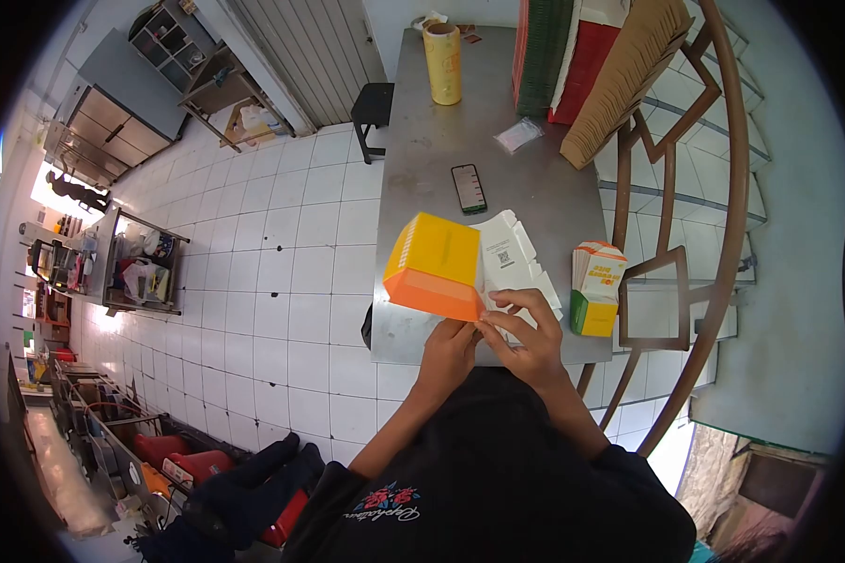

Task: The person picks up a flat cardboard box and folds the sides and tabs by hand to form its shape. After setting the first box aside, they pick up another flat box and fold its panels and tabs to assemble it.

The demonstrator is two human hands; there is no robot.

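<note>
A yellow and orange cardboard food box (pixel 437 253) is partly folded, its coloured outside facing up. Its white flap (pixel 512 255), printed with a small square code, spreads to the right over the metal table. My left hand (pixel 449 355) is closed on the box's lower orange edge near the corner. At that same corner, the thumb and a finger of my right hand (pixel 528 340) pinch the cardboard, while its other fingers curl above the white flap. The exact fold between the fingertips is partly hidden.
On the metal table (pixel 422 141) lie a phone (pixel 469 189) and a small clear plastic packet (pixel 519 136). A yellow roll (pixel 443 66) stands farther back. Stacked cardboard sheets (pixel 620 84) rise at the far right. Nested printed boxes (pixel 597 289) sit near the brown railing (pixel 737 188).
</note>
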